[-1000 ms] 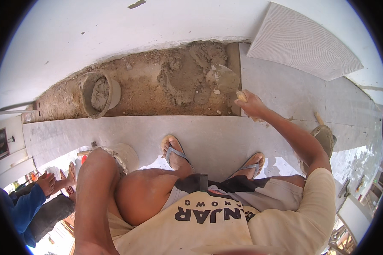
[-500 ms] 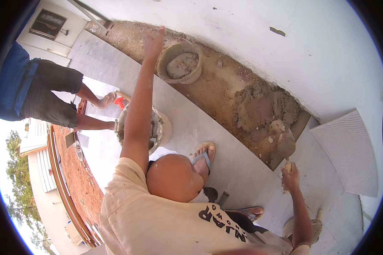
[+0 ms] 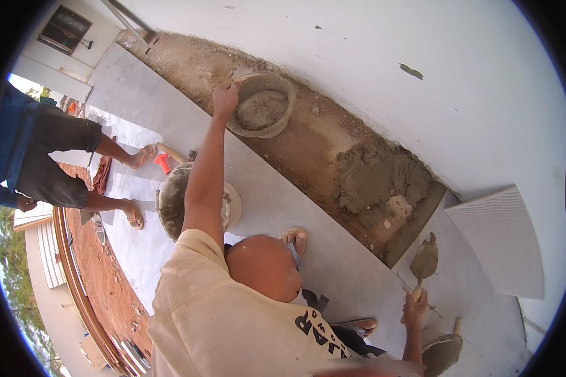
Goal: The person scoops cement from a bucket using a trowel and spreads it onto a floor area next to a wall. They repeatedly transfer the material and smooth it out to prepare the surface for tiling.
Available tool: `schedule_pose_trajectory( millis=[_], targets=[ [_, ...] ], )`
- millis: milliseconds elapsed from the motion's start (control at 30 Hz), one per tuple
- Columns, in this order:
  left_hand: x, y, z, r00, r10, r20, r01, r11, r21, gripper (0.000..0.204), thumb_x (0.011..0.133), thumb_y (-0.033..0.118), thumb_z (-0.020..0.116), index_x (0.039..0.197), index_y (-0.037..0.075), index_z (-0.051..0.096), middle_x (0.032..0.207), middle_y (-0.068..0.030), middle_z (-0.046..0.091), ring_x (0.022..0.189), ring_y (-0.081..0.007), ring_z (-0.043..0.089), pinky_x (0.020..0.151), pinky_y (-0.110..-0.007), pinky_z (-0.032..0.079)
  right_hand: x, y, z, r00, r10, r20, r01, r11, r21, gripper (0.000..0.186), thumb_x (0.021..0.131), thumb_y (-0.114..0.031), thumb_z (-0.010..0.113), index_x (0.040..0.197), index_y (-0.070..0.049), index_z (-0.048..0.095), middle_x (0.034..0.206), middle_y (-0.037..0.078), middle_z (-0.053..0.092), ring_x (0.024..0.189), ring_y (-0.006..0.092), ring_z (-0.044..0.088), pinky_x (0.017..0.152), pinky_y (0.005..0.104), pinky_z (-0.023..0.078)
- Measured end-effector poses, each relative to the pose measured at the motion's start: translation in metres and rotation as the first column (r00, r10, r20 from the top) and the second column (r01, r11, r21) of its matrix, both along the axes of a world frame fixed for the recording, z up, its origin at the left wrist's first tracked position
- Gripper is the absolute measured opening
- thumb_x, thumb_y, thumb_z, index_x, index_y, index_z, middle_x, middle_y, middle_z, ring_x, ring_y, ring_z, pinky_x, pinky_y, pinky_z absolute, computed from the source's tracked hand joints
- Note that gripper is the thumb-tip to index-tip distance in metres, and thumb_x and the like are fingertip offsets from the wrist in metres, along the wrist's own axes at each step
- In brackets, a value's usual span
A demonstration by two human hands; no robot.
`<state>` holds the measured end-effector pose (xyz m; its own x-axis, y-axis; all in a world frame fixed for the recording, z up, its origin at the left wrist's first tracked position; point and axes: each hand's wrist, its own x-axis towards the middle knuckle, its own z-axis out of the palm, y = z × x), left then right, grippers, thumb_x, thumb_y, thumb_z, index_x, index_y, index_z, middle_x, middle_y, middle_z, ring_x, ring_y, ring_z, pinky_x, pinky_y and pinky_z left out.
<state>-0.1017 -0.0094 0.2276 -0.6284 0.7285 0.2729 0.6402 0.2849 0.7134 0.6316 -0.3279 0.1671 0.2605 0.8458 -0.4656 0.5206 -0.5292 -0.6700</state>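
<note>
My left hand (image 3: pixel 225 99) is closed at the left rim of a round bucket (image 3: pixel 282 120) of grey mortar standing on the bare soil strip. In my right hand (image 3: pixel 414 308) is the handle of a pointed trowel (image 3: pixel 426 256). Mortar coats its blade, which is over the grey tiled floor just beyond the strip's near end. A heap of wet mortar (image 3: pixel 371 179) lies on the soil between the bucket and the trowel. To the right, a ridged grey tile (image 3: pixel 500 242) leans against the white wall.
A second mortar-smeared bucket (image 3: pixel 233 204) stands by my left arm, partly hidden, with a red-orange object (image 3: pixel 162 162) beside it. Another trowel (image 3: pixel 442 352) lies near my right forearm. At the left stands a person in dark shorts (image 3: pixel 60 154). The white wall (image 3: pixel 371 75) borders the strip.
My left hand has come down from a raised, pointing pose to the bucket's rim. My right hand has drawn the trowel back from the mortar heap toward me, over the tiles.
</note>
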Motion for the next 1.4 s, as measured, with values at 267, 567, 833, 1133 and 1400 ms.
schedule_pose_trajectory(
  millis=[267,567,833,1133,1400],
  targets=[
    [0.092,0.002,0.03,0.982,-0.11,0.156,0.121,0.991,-0.063,0.042,0.088,0.037,0.07,0.073,-0.001,0.066,0.058,-0.0014,0.052,0.057,-0.0168,0.047,0.06,-0.037,0.041,0.027,-0.07,-0.037,0.939,-0.072,0.335,0.058,0.997,0.053,0.039,0.087,-0.023,0.066,0.117,-0.001,0.055,0.084,0.023,0.063,0.078,0.0417,0.063,0.075,0.051,0.049],
    [0.2,-0.052,0.107,0.626,-0.298,0.721,0.404,0.914,0.027,0.037,0.092,0.042,0.069,0.078,0.01,0.055,0.057,0.0107,0.029,0.048,-0.0022,0.024,0.046,-0.023,0.018,0.036,-0.114,-0.056,0.855,-0.095,0.51,0.042,0.992,0.115,0.038,0.089,-0.024,0.065,0.119,-0.002,0.054,0.101,0.024,0.061,0.096,0.0437,0.06,0.087,0.0522,0.046],
    [0.32,-0.11,0.185,0.045,-0.364,0.93,0.798,0.574,0.185,0.033,0.096,0.04,0.062,0.08,0.014,0.051,0.064,0.0102,0.029,0.053,-0.0027,0.025,0.049,-0.022,0.019,-0.013,0.017,-0.05,0.999,-0.037,-0.033,0.043,0.98,0.192,0.029,0.096,-0.026,0.063,0.113,-0.003,0.064,0.109,0.015,0.069,0.093,0.0304,0.068,0.08,0.0406,0.054],
    [0.409,-0.144,0.237,-0.345,-0.253,0.904,0.864,0.291,0.411,0.03,0.099,0.038,0.054,0.089,0.01,0.051,0.072,0.0073,0.031,0.056,-0.0039,0.027,0.05,-0.021,0.022,-0.112,0.102,-0.035,-0.428,-0.03,-0.903,0.325,0.928,-0.185,0.057,0.102,-0.043,0.051,0.148,-0.011,0.042,0.141,0.013,0.055,0.12,0.0274,0.061,0.101,0.0443,0.053],
    [0.41,-0.149,0.173,-0.065,-0.575,0.815,0.956,0.199,0.217,0.04,0.095,0.034,0.068,0.074,0.014,0.041,0.065,0.0071,0.036,0.058,-0.0037,0.03,0.051,-0.025,0.026,-0.075,0.08,-0.036,-0.222,0.021,-0.975,0.454,0.887,-0.085,0.056,0.103,-0.044,0.048,0.148,-0.01,0.042,0.142,0.013,0.054,0.123,0.028,0.059,0.102,0.0454,0.053]
  ],
)
